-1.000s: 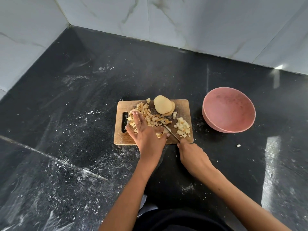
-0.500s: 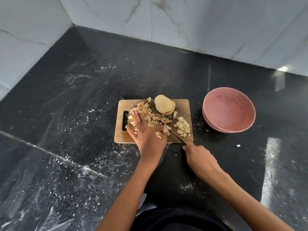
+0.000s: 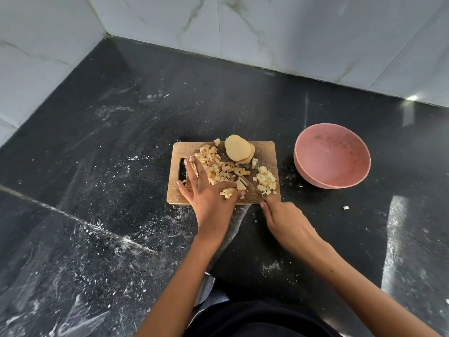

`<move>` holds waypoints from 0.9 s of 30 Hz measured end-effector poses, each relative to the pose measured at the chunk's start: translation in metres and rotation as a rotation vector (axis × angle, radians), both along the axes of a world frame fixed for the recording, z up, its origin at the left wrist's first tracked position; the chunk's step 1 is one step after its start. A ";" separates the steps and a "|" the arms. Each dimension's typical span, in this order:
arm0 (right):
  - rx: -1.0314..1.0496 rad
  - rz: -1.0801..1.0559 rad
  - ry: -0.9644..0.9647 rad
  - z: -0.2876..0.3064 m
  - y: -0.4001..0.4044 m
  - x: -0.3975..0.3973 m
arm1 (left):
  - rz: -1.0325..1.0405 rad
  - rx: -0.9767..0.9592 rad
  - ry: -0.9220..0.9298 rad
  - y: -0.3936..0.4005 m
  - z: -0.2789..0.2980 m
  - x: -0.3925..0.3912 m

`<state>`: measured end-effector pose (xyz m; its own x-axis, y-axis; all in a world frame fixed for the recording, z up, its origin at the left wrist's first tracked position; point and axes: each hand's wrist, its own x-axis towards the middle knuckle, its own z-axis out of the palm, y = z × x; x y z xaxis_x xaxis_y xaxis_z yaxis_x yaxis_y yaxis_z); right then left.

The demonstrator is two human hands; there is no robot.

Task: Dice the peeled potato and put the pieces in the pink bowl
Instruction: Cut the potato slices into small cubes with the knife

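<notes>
Right hand point(image 3: 286, 221) grips the knife point(image 3: 255, 189); left hand point(image 3: 209, 195) lies flat, fingers spread over the dice point(image 3: 218, 166). Bowl point(image 3: 331, 155) sits right of the board point(image 3: 264, 152), so right hand's closer.

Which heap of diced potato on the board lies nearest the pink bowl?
The small heap at the board's right edge, right of the knife blade. The large heap lies mid-board under the left hand, farther from the bowl.
</notes>
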<state>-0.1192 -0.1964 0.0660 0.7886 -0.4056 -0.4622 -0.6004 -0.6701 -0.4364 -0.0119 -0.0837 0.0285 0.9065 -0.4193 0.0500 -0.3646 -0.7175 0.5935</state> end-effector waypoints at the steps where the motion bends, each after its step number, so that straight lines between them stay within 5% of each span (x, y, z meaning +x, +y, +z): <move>1: 0.001 0.004 0.000 -0.001 0.000 0.003 | -0.005 -0.008 -0.018 0.000 -0.002 -0.001; 27: -0.030 0.089 0.150 -0.007 0.001 0.010 | -0.101 0.033 -0.029 -0.004 -0.013 0.008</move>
